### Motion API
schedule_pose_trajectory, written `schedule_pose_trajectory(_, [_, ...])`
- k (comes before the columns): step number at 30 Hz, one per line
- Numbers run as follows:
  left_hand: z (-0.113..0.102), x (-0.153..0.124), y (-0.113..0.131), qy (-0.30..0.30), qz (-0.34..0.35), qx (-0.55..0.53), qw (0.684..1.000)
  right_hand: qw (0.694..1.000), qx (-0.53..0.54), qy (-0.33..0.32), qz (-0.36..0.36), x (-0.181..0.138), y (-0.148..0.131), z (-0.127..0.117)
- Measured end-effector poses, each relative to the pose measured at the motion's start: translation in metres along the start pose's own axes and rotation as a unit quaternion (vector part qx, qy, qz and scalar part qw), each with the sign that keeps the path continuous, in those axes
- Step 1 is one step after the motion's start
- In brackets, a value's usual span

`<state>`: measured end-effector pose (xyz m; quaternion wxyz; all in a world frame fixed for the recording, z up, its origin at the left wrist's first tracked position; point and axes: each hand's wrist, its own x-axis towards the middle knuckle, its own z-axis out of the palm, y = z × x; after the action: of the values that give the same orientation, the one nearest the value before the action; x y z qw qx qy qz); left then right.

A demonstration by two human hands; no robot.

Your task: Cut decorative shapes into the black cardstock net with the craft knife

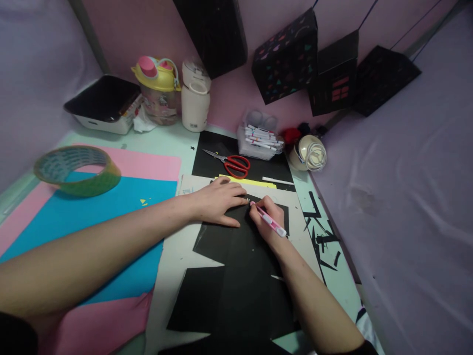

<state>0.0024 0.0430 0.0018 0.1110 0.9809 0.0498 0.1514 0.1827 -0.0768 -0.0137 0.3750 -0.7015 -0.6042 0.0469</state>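
Beyond the cut black paper (246, 268) lie red-handled scissors (224, 159).

black card (244, 296): cropped by bottom edge | pink tool (272, 223): tip indistinct

Soft, dim light covers the scene; its direction is hard to tell. The black paper (244, 281) and hanging black boxes (286, 59) lose detail in their darkness. Wide-angle distortion stretches the left forearm (111, 249) and tape roll (105, 183). Small print on the far white bottle (195, 106) blurs.
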Motion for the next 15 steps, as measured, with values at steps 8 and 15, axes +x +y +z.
schedule_pose_trajectory(8, [-0.0003,0.0005,0.0006,-0.010,-0.003,0.008,1.000,1.000,0.015,0.012,0.007,0.0008,0.0027,-0.0003])
schedule_pose_trajectory(15, [-0.0011,0.0010,0.0009,-0.013,-0.004,0.010,1.000,1.000,0.026,-0.005,0.006,0.0015,0.0017,-0.0011])
